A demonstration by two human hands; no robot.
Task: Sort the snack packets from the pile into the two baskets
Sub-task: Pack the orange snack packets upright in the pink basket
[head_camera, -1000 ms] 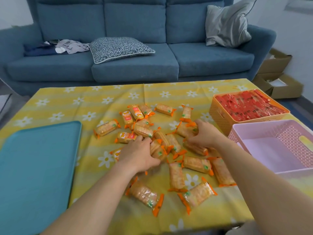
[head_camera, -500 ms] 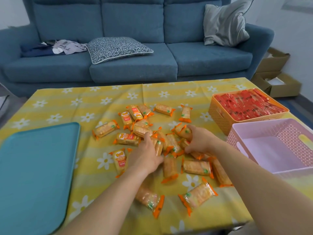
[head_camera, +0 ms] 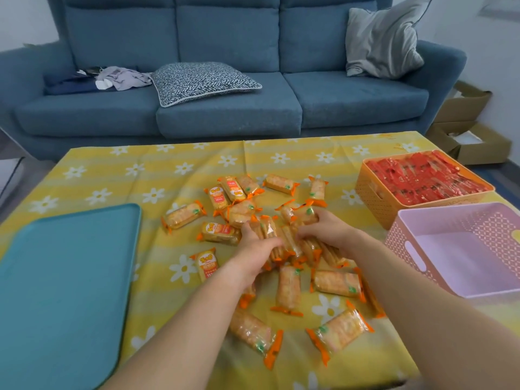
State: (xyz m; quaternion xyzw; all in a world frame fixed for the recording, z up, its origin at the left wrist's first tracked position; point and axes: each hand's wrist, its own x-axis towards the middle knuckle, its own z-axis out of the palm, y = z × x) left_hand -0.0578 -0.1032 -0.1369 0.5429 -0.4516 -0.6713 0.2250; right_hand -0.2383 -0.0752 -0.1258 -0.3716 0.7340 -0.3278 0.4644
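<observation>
Head view: left grip and right grip curl round bunched snack packets

Glossy clear-plastic snack packets, perforated plastic baskets (pink, matt), smooth teal tray, flowered cloth tablecloth.

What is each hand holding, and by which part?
The left hand and right hand together clasp a bunch of orange snack packets, one hand on each side.
</observation>
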